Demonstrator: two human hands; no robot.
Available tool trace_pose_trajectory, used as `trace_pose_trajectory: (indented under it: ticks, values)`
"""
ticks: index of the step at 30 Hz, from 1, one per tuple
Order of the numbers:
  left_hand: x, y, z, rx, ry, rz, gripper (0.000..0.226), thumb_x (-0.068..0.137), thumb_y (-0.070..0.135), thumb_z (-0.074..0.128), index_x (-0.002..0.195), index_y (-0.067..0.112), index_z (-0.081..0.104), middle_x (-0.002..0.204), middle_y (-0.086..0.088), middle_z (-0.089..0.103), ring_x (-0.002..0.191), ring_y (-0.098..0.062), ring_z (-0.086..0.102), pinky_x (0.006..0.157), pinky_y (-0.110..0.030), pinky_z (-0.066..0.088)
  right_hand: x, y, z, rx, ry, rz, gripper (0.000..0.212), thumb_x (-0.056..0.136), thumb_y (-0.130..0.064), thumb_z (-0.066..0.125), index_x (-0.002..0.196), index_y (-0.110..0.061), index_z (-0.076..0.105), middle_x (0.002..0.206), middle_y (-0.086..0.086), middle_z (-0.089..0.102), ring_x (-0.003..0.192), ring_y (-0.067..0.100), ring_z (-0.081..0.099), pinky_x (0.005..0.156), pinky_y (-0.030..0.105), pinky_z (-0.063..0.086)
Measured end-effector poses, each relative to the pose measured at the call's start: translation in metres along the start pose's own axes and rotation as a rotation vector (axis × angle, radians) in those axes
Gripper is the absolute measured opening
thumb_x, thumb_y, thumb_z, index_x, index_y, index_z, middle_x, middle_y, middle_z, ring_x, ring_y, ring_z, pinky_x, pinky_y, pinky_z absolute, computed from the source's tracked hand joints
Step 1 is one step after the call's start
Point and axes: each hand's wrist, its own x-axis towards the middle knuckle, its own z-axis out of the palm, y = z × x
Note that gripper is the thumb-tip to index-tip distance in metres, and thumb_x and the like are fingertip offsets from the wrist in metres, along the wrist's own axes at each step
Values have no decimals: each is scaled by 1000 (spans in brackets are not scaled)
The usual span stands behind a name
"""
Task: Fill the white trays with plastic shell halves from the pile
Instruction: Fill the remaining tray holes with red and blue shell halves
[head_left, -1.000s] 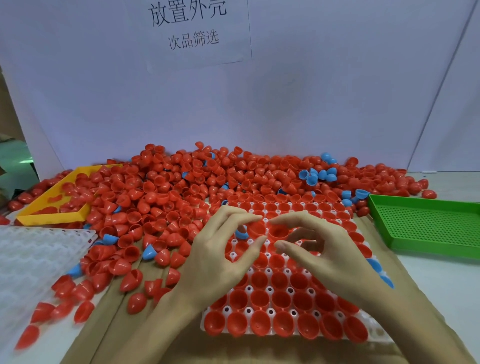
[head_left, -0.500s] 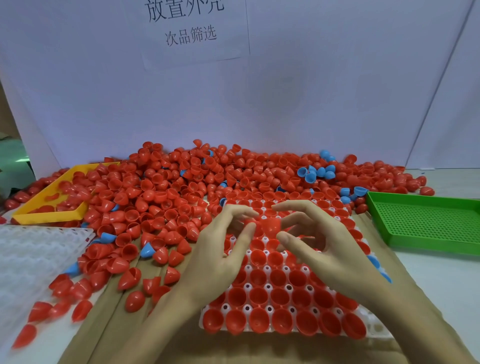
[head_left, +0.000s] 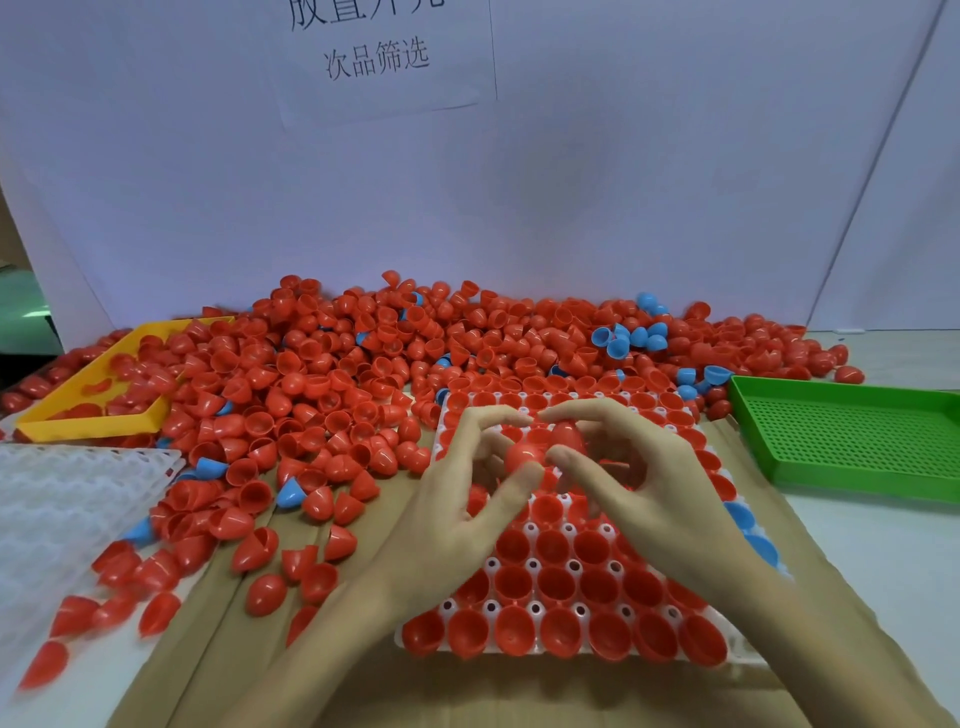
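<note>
A white tray (head_left: 531, 564) lies in front of me on brown cardboard, its cups holding red shell halves, with two blue ones (head_left: 737, 514) at the right edge. Both hands hover over its middle. My left hand (head_left: 452, 509) pinches a red shell half (head_left: 522, 457) between thumb and fingers. My right hand (head_left: 644, 493) pinches another red shell half (head_left: 566, 435) between index finger and thumb. The two shells touch each other. A big pile (head_left: 363, 374) of red shells with a few blue ones spreads behind and to the left of the tray.
An empty white tray (head_left: 62, 499) lies at the left edge. A yellow tray (head_left: 88, 426) with several red shells sits at the back left, and a green perforated tray (head_left: 841, 447) stands at the right. A white board with a paper sign closes off the back.
Both hands have come together and lifted red shells a little above the tray's middle. Their fingertips were lower on the cups before. The view has tilted down slightly.
</note>
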Motion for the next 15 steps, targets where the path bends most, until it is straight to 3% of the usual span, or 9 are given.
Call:
trace_pose_trajectory:
  ticks: [3, 7, 10, 13, 15]
  values:
    - [1, 2, 2, 56, -4, 28, 24, 103, 32, 62, 126, 28, 58, 107, 9, 72, 106, -16, 72, 91, -20, 54, 0, 2, 0, 25, 21, 33, 31, 97, -33, 71, 126, -29, 59, 86, -4, 70, 76, 21, 75, 66, 22, 57]
    - [1, 4, 4, 88, -31, -26, 18, 102, 37, 64, 117, 28, 61, 102, 19, 78, 101, 4, 72, 88, -8, 48, 0, 0, 4, 83, 71, 49, 28, 97, -38, 69, 109, -30, 45, 78, -3, 65, 67, 22, 71, 63, 31, 59]
    - [0, 4, 4, 159, -56, -43, 22, 97, 51, 63, 112, 35, 63, 102, 30, 75, 99, 16, 67, 87, -2, 43, 1, 1, 5, -70, 69, -8, 19, 100, -37, 67, 100, -30, 49, 80, -8, 60, 69, 19, 68, 62, 26, 56]
    - [-1, 1, 5, 213, -61, -14, 20, 97, 55, 61, 110, 41, 64, 107, 34, 71, 95, 22, 64, 84, 1, 42, 0, 0, 4, -147, 0, -27, 7, 103, -31, 65, 107, -33, 60, 89, -10, 63, 78, 18, 69, 65, 28, 58]
    - [-1, -2, 4, 244, -79, -17, 29, 95, 61, 59, 112, 38, 65, 113, 31, 70, 107, 18, 63, 90, -2, 42, 0, 0, -1, -160, -90, -16, 10, 104, -26, 64, 113, -27, 66, 98, -13, 69, 89, 16, 71, 71, 29, 60]
